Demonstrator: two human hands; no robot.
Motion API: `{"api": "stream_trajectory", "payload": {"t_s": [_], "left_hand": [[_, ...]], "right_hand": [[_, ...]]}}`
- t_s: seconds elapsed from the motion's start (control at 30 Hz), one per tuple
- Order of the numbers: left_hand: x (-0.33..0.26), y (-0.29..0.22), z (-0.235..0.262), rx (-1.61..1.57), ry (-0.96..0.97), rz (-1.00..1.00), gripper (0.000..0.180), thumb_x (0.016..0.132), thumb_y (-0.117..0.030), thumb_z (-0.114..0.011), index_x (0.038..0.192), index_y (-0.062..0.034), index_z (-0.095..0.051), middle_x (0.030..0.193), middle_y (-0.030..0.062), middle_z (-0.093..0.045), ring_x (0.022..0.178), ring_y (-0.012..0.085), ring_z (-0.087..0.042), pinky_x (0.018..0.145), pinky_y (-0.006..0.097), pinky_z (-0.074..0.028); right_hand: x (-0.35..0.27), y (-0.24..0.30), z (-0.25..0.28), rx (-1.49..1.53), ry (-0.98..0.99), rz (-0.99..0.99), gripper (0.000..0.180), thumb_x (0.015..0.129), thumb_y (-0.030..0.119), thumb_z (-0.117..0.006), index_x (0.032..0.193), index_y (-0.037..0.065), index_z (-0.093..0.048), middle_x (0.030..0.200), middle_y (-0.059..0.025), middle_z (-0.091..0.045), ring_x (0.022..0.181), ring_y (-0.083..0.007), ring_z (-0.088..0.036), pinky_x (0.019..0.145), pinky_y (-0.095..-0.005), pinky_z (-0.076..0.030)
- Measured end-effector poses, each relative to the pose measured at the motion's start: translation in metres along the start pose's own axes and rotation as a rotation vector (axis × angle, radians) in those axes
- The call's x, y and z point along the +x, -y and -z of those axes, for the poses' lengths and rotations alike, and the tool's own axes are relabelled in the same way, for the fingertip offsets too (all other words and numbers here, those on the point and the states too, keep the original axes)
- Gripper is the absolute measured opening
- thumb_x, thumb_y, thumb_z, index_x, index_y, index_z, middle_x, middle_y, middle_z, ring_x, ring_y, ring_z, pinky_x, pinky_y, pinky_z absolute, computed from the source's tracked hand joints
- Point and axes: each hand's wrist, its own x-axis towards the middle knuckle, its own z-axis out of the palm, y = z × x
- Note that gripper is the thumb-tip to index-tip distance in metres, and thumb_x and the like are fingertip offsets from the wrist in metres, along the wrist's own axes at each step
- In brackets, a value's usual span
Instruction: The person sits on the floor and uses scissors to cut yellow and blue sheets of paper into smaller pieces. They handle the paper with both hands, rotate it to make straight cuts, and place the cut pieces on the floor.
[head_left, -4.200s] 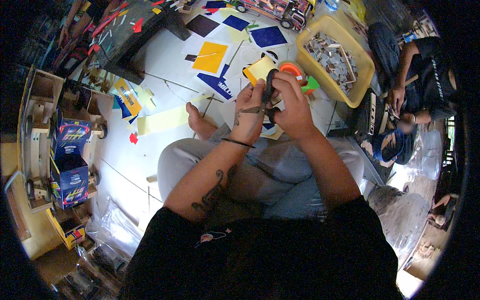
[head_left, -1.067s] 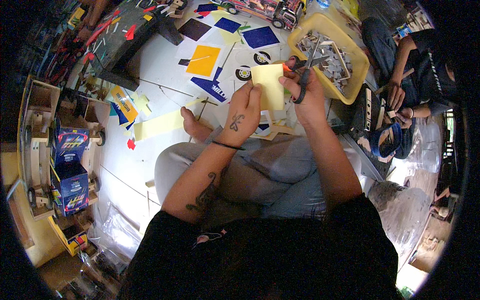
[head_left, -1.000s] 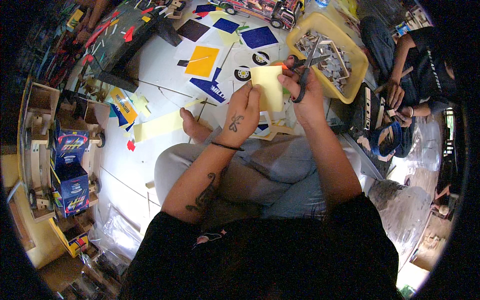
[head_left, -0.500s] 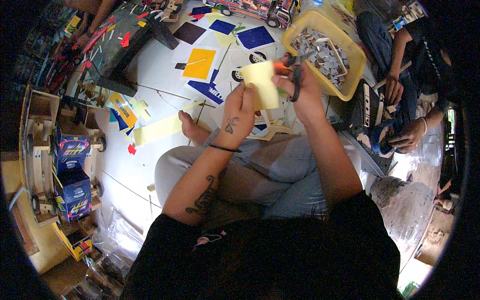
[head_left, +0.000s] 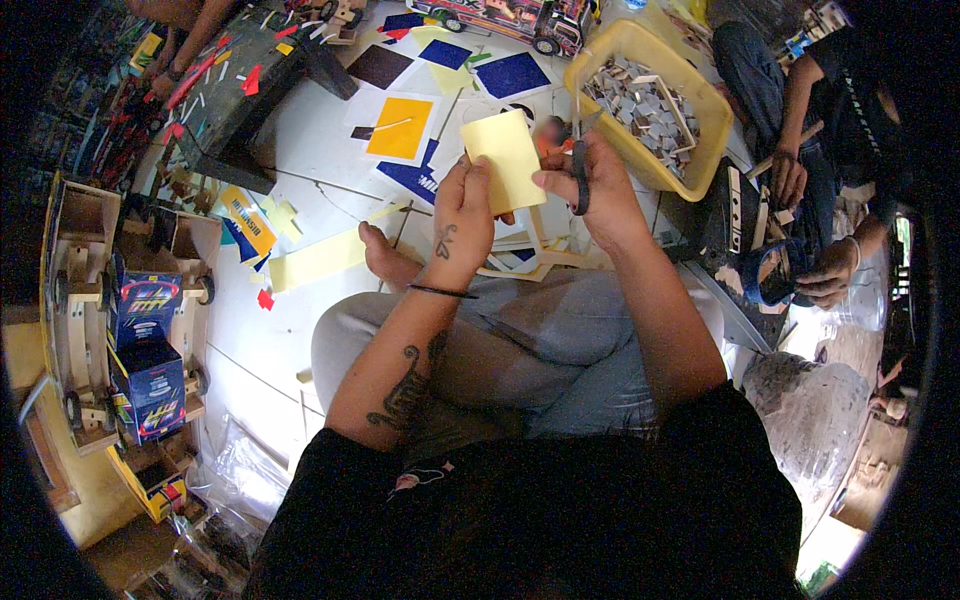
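While the left hand (head_left: 462, 215) pinches the yellow card (head_left: 503, 161), the right hand (head_left: 590, 190) grips scissors (head_left: 579, 185), blades hidden behind it

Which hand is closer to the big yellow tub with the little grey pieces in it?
The right hand. It holds scissors just beside the yellow tub. The left hand is farther off, across the pale yellow paper it grips.

Bright daylight on the white floor (head_left: 320, 150); soft shadows; strong fisheye bending, black corners; glare at lower right
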Motion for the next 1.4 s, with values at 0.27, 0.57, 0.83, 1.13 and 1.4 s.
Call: {"api": "stream_trajectory", "payload": {"t_s": [0.27,0.57,0.83,1.13,1.4], "left_hand": [[0.01,0.011,0.003,-0.198,0.081,0.066,0.035,0.091,-0.029,-0.03,0.09,0.0002,-0.049,0.066,0.0074,-0.056,0.047,0.0127,-0.05,0.044,0.021,-0.038],[0.01,0.016,0.004,0.054,-0.015,-0.131,0.02,0.086,-0.006,-0.043,0.101,0.0055,-0.047,0.076,0.0096,-0.058,0.055,0.0148,-0.057,0.048,0.023,-0.047],[0.014,0.002,0.019,0.248,0.026,0.019,0.019,0.082,-0.013,-0.051,0.089,0.004,-0.054,0.066,0.0077,-0.059,0.049,0.0106,-0.054,0.046,0.021,-0.044],[0.029,-0.001,0.045,0.489,-0.339,-0.332,0.017,0.077,-0.012,-0.055,0.075,0.0047,-0.057,0.059,0.0125,-0.059,0.05,0.0165,-0.058,0.048,0.026,-0.043],[0.028,-0.011,0.055,0.441,-0.393,-0.279,0.017,0.078,-0.013,-0.056,0.079,0.004,-0.057,0.059,0.0097,-0.059,0.051,0.0131,-0.059,0.048,0.024,-0.044]], "right_hand": [[0.001,-0.008,-0.007,-0.248,-0.216,0.272,0.053,0.065,0.007,-0.071,0.107,0.002,-0.04,0.094,-0.0082,-0.054,0.085,-0.0143,-0.052,0.074,-0.0276,-0.043],[-0.001,-0.017,-0.009,-0.206,-0.233,0.368,0.054,0.066,0.004,-0.069,0.11,0.004,-0.037,0.097,-0.0102,-0.053,0.088,-0.0159,-0.052,0.076,-0.0286,-0.044],[0.002,-0.009,0.001,-0.066,-0.292,0.258,0.042,0.069,0.003,-0.064,0.106,0.008,-0.044,0.082,-0.0038,-0.053,0.073,-0.011,-0.051,0.062,-0.0227,-0.041],[0.005,-0.018,0.004,-0.483,0.09,-0.221,0.052,0.062,0.05,-0.068,0.08,0.002,-0.058,0.067,-0.0072,-0.057,0.064,-0.0161,-0.056,0.062,-0.0297,-0.045],[-0.007,-0.032,-0.021,-0.719,0.41,-0.251,0.06,0.058,0.061,-0.065,0.055,0.002,-0.058,0.053,-0.0098,-0.056,0.049,-0.0209,-0.053,0.054,-0.0312,-0.043]]}}
